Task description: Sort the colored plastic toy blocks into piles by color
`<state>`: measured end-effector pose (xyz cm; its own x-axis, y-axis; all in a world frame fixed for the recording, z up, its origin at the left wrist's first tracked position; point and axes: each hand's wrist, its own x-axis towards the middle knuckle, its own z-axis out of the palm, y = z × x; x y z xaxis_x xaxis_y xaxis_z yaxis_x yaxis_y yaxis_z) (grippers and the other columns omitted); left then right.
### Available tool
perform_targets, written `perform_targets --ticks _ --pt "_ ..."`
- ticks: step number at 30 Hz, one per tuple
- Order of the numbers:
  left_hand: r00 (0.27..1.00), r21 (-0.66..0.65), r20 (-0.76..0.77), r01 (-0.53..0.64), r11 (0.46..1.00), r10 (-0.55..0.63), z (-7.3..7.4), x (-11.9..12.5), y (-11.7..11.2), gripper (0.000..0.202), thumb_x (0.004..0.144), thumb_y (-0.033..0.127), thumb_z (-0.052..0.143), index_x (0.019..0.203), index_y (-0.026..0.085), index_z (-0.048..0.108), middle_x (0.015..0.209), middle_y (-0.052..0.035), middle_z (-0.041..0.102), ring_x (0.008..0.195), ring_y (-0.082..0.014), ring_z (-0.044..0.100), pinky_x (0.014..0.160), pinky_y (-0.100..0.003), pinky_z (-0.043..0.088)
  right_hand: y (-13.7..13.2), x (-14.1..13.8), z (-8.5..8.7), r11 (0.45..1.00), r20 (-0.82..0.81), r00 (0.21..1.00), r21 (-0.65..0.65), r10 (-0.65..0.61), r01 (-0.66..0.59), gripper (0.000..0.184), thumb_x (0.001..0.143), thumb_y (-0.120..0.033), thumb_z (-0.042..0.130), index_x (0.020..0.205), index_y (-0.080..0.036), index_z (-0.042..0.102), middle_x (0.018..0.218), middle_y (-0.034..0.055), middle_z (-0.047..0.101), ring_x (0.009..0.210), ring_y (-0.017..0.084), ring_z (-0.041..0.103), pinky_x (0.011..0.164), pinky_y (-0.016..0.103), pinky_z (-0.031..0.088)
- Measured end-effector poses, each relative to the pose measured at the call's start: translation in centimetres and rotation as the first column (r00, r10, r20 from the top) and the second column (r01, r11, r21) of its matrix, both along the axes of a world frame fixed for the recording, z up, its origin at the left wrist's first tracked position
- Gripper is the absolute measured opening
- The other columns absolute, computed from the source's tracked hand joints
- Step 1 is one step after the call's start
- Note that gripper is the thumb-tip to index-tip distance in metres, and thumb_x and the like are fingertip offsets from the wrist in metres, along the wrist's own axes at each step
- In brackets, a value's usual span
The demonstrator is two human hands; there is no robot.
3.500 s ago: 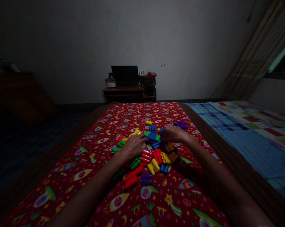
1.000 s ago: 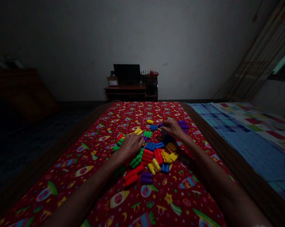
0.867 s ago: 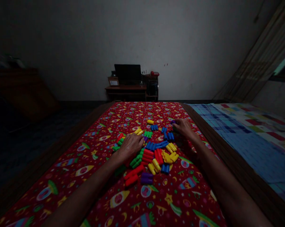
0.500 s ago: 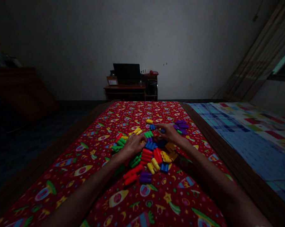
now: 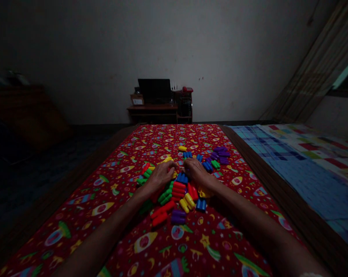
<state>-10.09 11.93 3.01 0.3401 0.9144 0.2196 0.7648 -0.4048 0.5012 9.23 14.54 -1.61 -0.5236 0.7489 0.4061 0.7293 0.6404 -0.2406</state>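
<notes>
Plastic toy blocks shaped like joined rounded tubes lie in a loose pile on a red patterned cloth (image 5: 145,242). My left hand (image 5: 161,175) is curled at the pile's left side, with a yellow bit by its fingertips; what it grips is hidden. Close beside it, my right hand (image 5: 197,172) bends its fingers down over the pile, covering whatever is under them. Between and below the hands are a blue block (image 5: 182,177) and a red block (image 5: 179,189). Green blocks (image 5: 165,196) lie under my left wrist. A yellow block (image 5: 187,202) and a purple block (image 5: 178,217) sit nearer me.
Several purple blocks (image 5: 221,152) and a green block (image 5: 216,164) are grouped at the right. A lone yellow block (image 5: 182,148) lies farther back. Beyond the cloth stands a low desk (image 5: 153,108) with a monitor (image 5: 154,90). Blue bedding (image 5: 266,169) spreads at right.
My right hand has moved left and toward me, uncovering blue blocks and the green block at right. It now hides the green and red pieces near the middle. My left hand has shifted slightly left.
</notes>
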Motion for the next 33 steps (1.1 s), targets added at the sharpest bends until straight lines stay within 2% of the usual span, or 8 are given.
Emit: perform_targets --ticks 6,9,13,18,20,23,27,33 --pt "0.999 0.014 -0.038 0.001 1.000 0.000 0.1 0.2 0.0 0.034 0.084 0.022 0.040 0.100 0.018 0.070 0.098 -0.0059 0.074 0.090 -0.0196 0.068 0.087 -0.030 0.051 0.1 -0.1 0.4 0.983 -0.001 0.984 0.029 -0.180 0.180 0.027 0.094 -0.029 0.049 0.116 -0.017 0.058 0.107 0.0152 0.060 0.102 0.026 0.050 0.088 0.039 0.039" --pt "0.998 0.013 -0.060 -0.009 1.000 0.009 0.1 0.2 0.0 0.034 0.083 0.021 0.041 0.101 0.018 0.070 0.100 -0.0056 0.074 0.092 -0.0200 0.068 0.088 -0.030 0.051 0.6 -0.4 0.1 0.973 0.062 0.971 0.000 -0.230 0.230 0.030 0.094 -0.027 0.048 0.119 -0.015 0.059 0.105 0.0179 0.061 0.102 0.029 0.050 0.089 0.042 0.039" --pt "0.999 0.019 -0.048 -0.003 1.000 0.003 0.0 0.1 0.0 0.035 0.084 0.022 0.041 0.100 0.018 0.071 0.099 -0.0051 0.074 0.091 -0.0194 0.068 0.087 -0.028 0.051 1.6 -0.4 -0.3 0.970 0.070 0.968 -0.017 -0.239 0.241 0.031 0.092 -0.016 0.042 0.116 -0.010 0.061 0.111 0.0204 0.061 0.104 0.028 0.051 0.089 0.039 0.040" --pt "0.999 0.027 -0.030 0.013 1.000 -0.012 -0.3 -0.3 0.2 0.034 0.085 0.025 0.041 0.099 0.019 0.072 0.097 -0.0041 0.075 0.089 -0.0188 0.068 0.086 -0.028 0.051 2.4 0.6 0.1 0.986 0.008 0.987 -0.023 -0.163 0.164 0.035 0.085 -0.009 0.045 0.116 -0.014 0.062 0.102 0.0129 0.067 0.096 0.022 0.057 0.083 0.032 0.043" --pt "1.000 0.037 -0.025 0.000 0.999 0.001 -0.4 -0.3 0.2 0.035 0.085 0.026 0.040 0.099 0.020 0.072 0.097 -0.0039 0.075 0.090 -0.0189 0.068 0.085 -0.028 0.051 2.3 1.1 0.8 0.985 0.014 0.985 -0.032 -0.170 0.170 0.035 0.087 -0.014 0.048 0.119 -0.016 0.061 0.102 0.0110 0.068 0.095 0.021 0.059 0.081 0.029 0.043" --pt "0.999 0.030 -0.037 -0.021 0.999 0.022 -0.2 -0.2 0.2 0.034 0.085 0.025 0.041 0.098 0.020 0.072 0.096 -0.0036 0.075 0.090 -0.0191 0.068 0.084 -0.027 0.052 1.9 1.7 1.9 0.956 0.044 0.955 -0.012 -0.293 0.294 0.034 0.090 -0.027 0.052 0.121 -0.016 0.061 0.111 0.0135 0.067 0.101 0.023 0.059 0.079 0.029 0.042" --pt "0.999 0.010 -0.044 -0.008 1.000 0.008 0.2 0.0 0.1 0.035 0.084 0.024 0.040 0.098 0.019 0.073 0.097 -0.0040 0.075 0.090 -0.0193 0.068 0.086 -0.028 0.051 1.5 2.3 2.3 0.917 0.188 0.903 -0.032 -0.385 0.398 0.033 0.091 -0.041 0.056 0.106 -0.014 0.068 0.102 0.0164 0.069 0.096 0.025 0.061 0.073 0.028 0.039" --pt "0.999 0.018 -0.050 -0.009 1.000 0.010 0.2 -0.1 0.1 0.035 0.083 0.023 0.042 0.098 0.020 0.073 0.095 -0.0033 0.076 0.087 -0.0191 0.068 0.084 -0.028 0.052 1.2 2.1 3.4 0.964 0.196 0.950 -0.063 -0.241 0.257 0.028 0.093 -0.038 0.053 0.101 -0.016 0.069 0.094 0.0120 0.071 0.086 0.021 0.063 0.066 0.026 0.035"
